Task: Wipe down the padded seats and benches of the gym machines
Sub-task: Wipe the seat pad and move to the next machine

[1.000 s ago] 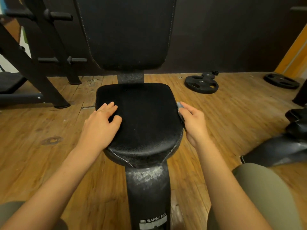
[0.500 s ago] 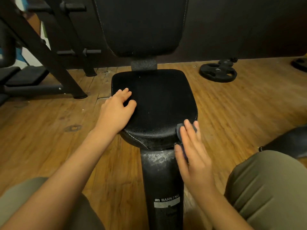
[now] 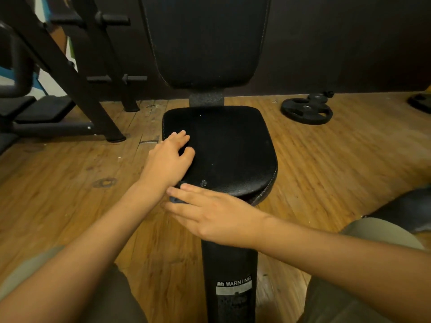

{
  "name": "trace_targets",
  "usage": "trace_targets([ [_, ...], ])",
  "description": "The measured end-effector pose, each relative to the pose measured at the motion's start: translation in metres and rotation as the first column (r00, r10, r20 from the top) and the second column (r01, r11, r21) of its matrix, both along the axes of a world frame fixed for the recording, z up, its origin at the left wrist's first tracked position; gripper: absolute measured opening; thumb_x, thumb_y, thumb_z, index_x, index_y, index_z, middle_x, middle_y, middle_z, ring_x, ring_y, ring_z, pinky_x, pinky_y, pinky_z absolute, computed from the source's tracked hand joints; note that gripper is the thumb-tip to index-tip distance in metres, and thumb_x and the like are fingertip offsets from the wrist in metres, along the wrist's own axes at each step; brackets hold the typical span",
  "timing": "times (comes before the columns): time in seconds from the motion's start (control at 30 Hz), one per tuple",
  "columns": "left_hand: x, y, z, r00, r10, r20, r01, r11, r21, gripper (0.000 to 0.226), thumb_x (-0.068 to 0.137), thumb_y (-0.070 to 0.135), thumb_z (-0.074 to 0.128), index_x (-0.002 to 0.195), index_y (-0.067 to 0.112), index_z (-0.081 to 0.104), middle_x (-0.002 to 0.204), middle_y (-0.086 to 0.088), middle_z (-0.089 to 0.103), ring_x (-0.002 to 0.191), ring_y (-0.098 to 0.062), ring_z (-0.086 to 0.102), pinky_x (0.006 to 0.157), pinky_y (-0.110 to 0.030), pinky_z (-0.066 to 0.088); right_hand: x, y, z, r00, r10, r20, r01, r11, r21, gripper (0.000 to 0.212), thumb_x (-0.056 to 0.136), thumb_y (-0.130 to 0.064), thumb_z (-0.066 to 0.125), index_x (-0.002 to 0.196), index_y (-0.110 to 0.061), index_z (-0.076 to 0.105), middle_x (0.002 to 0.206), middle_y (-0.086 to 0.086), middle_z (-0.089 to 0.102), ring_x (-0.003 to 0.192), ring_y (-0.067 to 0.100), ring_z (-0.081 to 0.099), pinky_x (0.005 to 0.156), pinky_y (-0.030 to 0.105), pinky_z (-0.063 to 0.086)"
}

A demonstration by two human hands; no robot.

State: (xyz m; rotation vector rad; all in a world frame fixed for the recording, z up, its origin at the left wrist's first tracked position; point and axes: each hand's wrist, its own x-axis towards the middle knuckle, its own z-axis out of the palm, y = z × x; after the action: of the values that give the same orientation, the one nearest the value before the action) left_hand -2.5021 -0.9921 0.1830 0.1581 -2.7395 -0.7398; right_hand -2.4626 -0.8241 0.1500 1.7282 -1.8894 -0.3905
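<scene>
The black padded seat (image 3: 224, 148) of a gym machine sits on its post (image 3: 229, 259) at centre frame, just below the upright backrest pad (image 3: 205, 38). A small dark cloth (image 3: 175, 200) is pressed to the seat's near left corner under the straight, flat fingers of the right hand (image 3: 214, 213), which reaches across the front edge, apparently to clean the stitched rim. The left hand (image 3: 168, 159) rests on the seat's left side, fingers loosely spread and gripping nothing, likely bracing the pad against the wiping push. Weight plates (image 3: 306, 110) lie on the wooden floor (image 3: 70, 183) to the right.
</scene>
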Motion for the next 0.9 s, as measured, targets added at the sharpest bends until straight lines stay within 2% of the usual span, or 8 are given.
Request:
trace_targets([
  [0.17,0.000,-0.003,-0.001,1.000,-0.014,-0.006,0.014,1.000,0.003,0.048,0.102,0.035,0.046,0.149,0.024,0.044,0.157,0.010,0.035,0.148,-0.010,0.024,0.119,-0.037,0.019,-0.010,0.053,0.004,0.999,0.032,0.000,-0.032,0.999,0.023,0.038,0.101,-0.004,0.050,0.139,-0.003,0.054,0.156,0.012,0.039,0.149,0.036,0.024,0.121,0.047,0.025],
  [0.27,-0.001,-0.002,-0.005,1.000,0.001,-0.031,0.001,0.999,0.054,0.047,0.101,0.034,0.046,0.147,0.024,0.046,0.156,0.010,0.037,0.147,-0.010,0.026,0.119,-0.039,0.020,-0.018,0.094,0.006,0.998,0.045,0.042,-0.047,0.997,0.057,0.036,0.104,-0.003,0.045,0.139,-0.002,0.055,0.158,0.011,0.037,0.150,0.036,0.021,0.119,0.049,0.029],
  [0.43,-0.003,-0.006,-0.005,0.999,-0.025,-0.030,0.028,0.996,0.080,0.045,0.101,0.033,0.049,0.145,0.023,0.049,0.155,0.009,0.040,0.147,-0.008,0.027,0.119,-0.036,0.019,-0.004,0.045,0.002,0.994,-0.002,0.112,0.006,0.999,-0.034,0.044,0.102,-0.002,0.046,0.145,-0.002,0.046,0.156,0.012,0.039,0.149,0.036,0.024,0.122,0.047,0.023],
  [0.57,0.015,-0.017,-0.002,0.994,-0.008,-0.110,0.048,0.929,0.367,0.035,0.102,0.025,0.049,0.135,0.020,0.060,0.141,0.008,0.057,0.129,0.002,0.047,0.110,-0.020,0.033,-0.001,0.022,0.006,0.966,-0.039,0.257,0.080,0.986,-0.149,0.062,0.093,0.000,0.057,0.150,-0.005,0.037,0.158,0.014,0.033,0.148,0.031,0.027,0.123,0.040,0.022],
  [0.63,0.041,-0.016,-0.008,0.971,0.147,-0.186,-0.032,0.859,0.511,0.033,0.103,0.023,0.049,0.134,0.021,0.061,0.128,0.016,0.062,0.113,0.013,0.052,0.103,-0.017,0.042,0.003,0.023,0.008,0.893,-0.099,0.438,0.229,0.940,-0.255,0.062,0.091,-0.013,0.066,0.147,-0.009,0.040,0.161,0.010,0.029,0.144,0.021,0.036,0.120,0.026,0.022],
  [0.73,0.086,0.006,-0.026,0.927,0.271,-0.259,-0.028,0.739,0.673,0.034,0.102,0.017,0.051,0.134,0.024,0.060,0.131,0.014,0.061,0.121,0.009,0.052,0.109,-0.029,0.044,0.005,0.021,0.011,0.764,-0.126,0.632,0.416,0.846,-0.334,0.063,0.087,-0.035,0.072,0.140,-0.016,0.045,0.157,0.002,0.036,0.138,0.013,0.043,0.118,0.024,0.026],
  [0.83,0.111,0.040,-0.044,0.934,0.225,-0.277,0.059,0.668,0.742,0.038,0.096,0.029,0.061,0.131,0.038,0.052,0.139,0.017,0.054,0.132,0.006,0.045,0.114,-0.034,0.039,0.000,0.027,0.012,0.749,-0.213,0.627,0.466,0.843,-0.270,0.075,0.083,-0.053,0.068,0.145,-0.018,0.042,0.149,-0.001,0.048,0.142,0.006,0.033,0.124,0.027,0.003],
  [0.9,0.116,0.053,-0.054,0.938,0.189,-0.291,0.080,0.697,0.713,0.049,0.087,0.047,0.062,0.131,0.050,0.043,0.149,0.023,0.043,0.139,0.007,0.035,0.117,-0.038,0.034,-0.001,0.033,0.016,0.715,-0.255,0.650,0.473,0.863,-0.181,0.085,0.081,-0.064,0.062,0.151,-0.023,0.034,0.154,-0.006,0.042,0.144,-0.002,0.018,0.121,0.022,-0.008],
])
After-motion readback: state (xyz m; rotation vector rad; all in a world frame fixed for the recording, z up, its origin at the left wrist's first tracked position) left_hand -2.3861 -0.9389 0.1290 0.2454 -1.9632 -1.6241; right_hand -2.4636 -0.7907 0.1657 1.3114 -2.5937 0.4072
